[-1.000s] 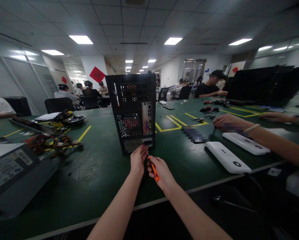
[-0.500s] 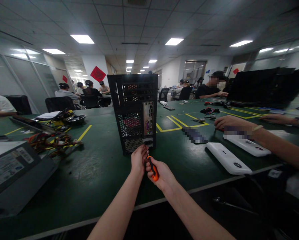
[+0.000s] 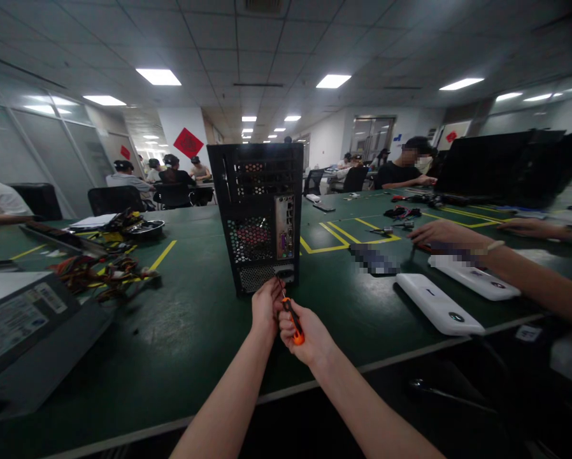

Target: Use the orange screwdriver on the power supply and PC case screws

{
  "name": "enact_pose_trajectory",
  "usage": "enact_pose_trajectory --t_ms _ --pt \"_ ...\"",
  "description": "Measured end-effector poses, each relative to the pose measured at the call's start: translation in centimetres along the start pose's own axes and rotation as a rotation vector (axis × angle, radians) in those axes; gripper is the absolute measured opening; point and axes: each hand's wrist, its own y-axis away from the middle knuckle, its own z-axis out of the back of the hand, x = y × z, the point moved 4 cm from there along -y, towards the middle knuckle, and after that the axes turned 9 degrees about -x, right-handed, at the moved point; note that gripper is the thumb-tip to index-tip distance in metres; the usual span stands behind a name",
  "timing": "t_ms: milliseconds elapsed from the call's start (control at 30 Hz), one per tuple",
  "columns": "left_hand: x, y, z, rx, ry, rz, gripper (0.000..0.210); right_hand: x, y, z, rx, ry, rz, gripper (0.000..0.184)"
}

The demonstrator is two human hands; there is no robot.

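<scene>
A black computer case [image 3: 263,210] stands upright on the green table, its rear panel facing me. The orange and black screwdriver [image 3: 293,320] is gripped by its handle in my right hand [image 3: 309,335], its shaft pointing up toward the bottom of the case. My left hand [image 3: 265,305] is closed close to the shaft, at the lower edge of the rear panel. Its fingertips overlap the shaft's end, and I cannot make out what they hold. The screwdriver tip is also hard to see there.
A grey power supply [image 3: 32,331] and bundled cables [image 3: 99,271] lie to the left. On the right are a phone [image 3: 374,259], two white devices [image 3: 439,305], and another person's forearm [image 3: 506,258]. A dark monitor [image 3: 500,167] stands beyond. The table's front edge [image 3: 286,392] runs below my wrists.
Both my hands stay at the bottom of the case with almost no movement. The screwdriver handle looks slightly turned. The whole view has shifted very little.
</scene>
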Motion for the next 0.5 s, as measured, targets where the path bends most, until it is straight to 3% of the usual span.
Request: enact_pose_trajectory --t_ms 233,367,500 --pt "0.1 -0.1 0.2 0.008 0.030 0.016 0.012 0.9 0.3 0.5 -0.013 -0.042 0.062 0.009" --pt "0.0 0.5 0.1 -0.003 -0.047 0.099 0.011 0.2 0.5 0.0 0.007 -0.070 0.031 0.015" --pt "0.0 1.5 -0.4 0.059 -0.113 0.244 0.015 0.1 0.5 -0.3 0.033 -0.062 0.014 0.021"
